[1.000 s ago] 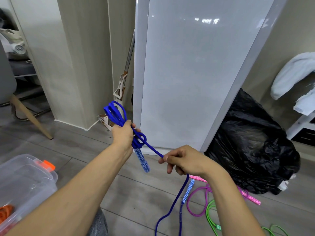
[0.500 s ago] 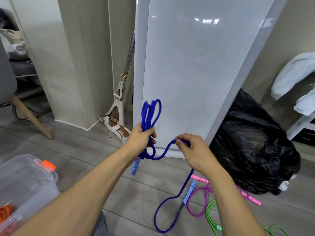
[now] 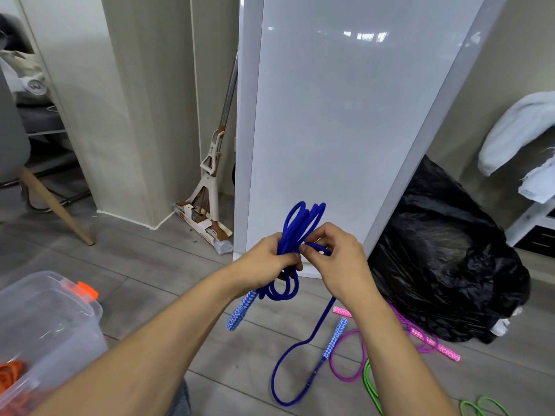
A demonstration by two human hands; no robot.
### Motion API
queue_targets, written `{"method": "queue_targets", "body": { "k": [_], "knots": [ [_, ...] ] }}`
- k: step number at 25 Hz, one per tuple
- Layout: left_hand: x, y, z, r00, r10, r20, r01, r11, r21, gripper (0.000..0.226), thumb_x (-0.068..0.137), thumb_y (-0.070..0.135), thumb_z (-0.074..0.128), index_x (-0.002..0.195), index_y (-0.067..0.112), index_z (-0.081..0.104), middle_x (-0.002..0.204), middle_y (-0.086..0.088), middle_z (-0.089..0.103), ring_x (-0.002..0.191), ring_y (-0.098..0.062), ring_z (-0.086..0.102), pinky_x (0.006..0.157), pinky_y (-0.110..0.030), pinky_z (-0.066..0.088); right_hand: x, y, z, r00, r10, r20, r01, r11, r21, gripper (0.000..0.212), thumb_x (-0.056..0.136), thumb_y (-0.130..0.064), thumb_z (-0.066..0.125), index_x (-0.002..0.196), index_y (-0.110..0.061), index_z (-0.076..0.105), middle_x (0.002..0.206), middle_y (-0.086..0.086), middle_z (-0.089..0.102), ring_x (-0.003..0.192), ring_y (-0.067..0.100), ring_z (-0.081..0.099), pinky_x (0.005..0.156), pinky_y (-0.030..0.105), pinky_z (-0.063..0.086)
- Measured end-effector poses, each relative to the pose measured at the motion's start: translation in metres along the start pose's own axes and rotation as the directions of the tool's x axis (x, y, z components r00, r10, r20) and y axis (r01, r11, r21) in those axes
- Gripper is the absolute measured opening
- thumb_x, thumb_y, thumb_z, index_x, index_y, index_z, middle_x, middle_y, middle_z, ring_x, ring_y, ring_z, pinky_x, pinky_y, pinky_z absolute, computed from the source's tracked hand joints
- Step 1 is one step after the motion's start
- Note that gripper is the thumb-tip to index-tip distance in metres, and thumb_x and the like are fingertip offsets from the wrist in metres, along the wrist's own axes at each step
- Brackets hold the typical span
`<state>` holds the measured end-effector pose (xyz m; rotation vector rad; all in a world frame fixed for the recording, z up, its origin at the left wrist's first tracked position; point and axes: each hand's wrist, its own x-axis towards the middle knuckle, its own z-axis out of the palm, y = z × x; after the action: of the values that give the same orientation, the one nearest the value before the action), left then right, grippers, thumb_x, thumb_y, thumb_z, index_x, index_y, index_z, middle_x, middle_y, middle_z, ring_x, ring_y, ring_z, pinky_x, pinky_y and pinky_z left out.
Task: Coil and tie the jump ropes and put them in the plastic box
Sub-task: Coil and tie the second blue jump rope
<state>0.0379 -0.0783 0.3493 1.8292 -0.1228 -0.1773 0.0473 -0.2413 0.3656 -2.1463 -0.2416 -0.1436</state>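
My left hand grips a coiled blue jump rope at its middle, loops sticking up above the fist and hanging below it. One blue-and-white patterned handle dangles under that hand. My right hand pinches the rope's free strand right beside the coil. The rest of the strand trails down to the floor, ending in the second handle. A clear plastic box with an orange latch stands at the lower left, with an orange rope inside. A purple rope and a green rope lie on the floor.
A white panel leans upright straight ahead. A full black rubbish bag sits to its right. A mop stands in the corner left of the panel. A chair leg angles down at far left. White cloth hangs at the right.
My right hand has brought the free strand from out at the right in to the coil. The coil has shifted right and both hands now meet at it.
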Motion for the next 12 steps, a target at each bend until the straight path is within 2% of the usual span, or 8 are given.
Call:
{"method": "queue_targets", "body": {
  "k": [3, 7, 10, 12],
  "knots": [
    [-0.001, -0.003, -0.005, 1.000, 0.026, -0.010, -0.026, 0.999, 0.024, 0.005, 0.097, 0.019, 0.060, 0.100, 0.017, 0.062, 0.076, 0.000, 0.070, 0.071, -0.015, 0.067, 0.074, -0.028, 0.059, 0.002, 0.004, -0.002, 1.000, -0.001, -0.006, 0.001, 1.000, -0.003, 0.007, 0.087, -0.022, 0.074, 0.086, -0.028, 0.070, 0.082, -0.010, 0.072, 0.082, 0.011, 0.066, 0.073, 0.026, 0.053],
    [-0.001, -0.003, -0.009, 0.999, 0.015, -0.042, -0.009, 0.991, 0.135, 0.003, 0.097, 0.025, 0.060, 0.099, 0.022, 0.061, 0.074, 0.000, 0.068, 0.068, -0.016, 0.068, 0.074, -0.032, 0.059, 0.000, 0.005, 0.003, 0.997, -0.015, 0.079, 0.017, 1.000, -0.021, 0.013, 0.096, -0.020, 0.062, 0.104, -0.028, 0.068, 0.095, -0.015, 0.072, 0.088, 0.001, 0.065, 0.073, 0.018, 0.050],
    [0.007, -0.006, -0.009, 0.968, 0.021, -0.252, 0.015, 0.990, 0.139, 0.013, 0.099, 0.023, 0.056, 0.112, 0.022, 0.056, 0.076, 0.002, 0.069, 0.075, -0.020, 0.069, 0.077, -0.038, 0.059, 0.001, 0.006, 0.002, 0.996, 0.059, 0.067, -0.056, 0.997, -0.049, 0.005, 0.099, -0.029, 0.059, 0.100, -0.028, 0.064, 0.083, -0.009, 0.074, 0.068, -0.005, 0.061, 0.060, 0.018, 0.042],
    [0.014, -0.010, -0.013, 0.893, -0.060, -0.447, 0.065, 0.998, -0.004, 0.016, 0.100, 0.022, 0.055, 0.115, 0.015, 0.056, 0.078, -0.002, 0.068, 0.073, -0.022, 0.067, 0.075, -0.040, 0.058, 0.003, 0.009, -0.001, 0.992, 0.082, 0.091, -0.072, 0.992, -0.104, 0.014, 0.100, -0.031, 0.056, 0.097, -0.025, 0.068, 0.076, -0.007, 0.074, 0.054, -0.006, 0.055, 0.055, 0.017, 0.040]
  ]
}}
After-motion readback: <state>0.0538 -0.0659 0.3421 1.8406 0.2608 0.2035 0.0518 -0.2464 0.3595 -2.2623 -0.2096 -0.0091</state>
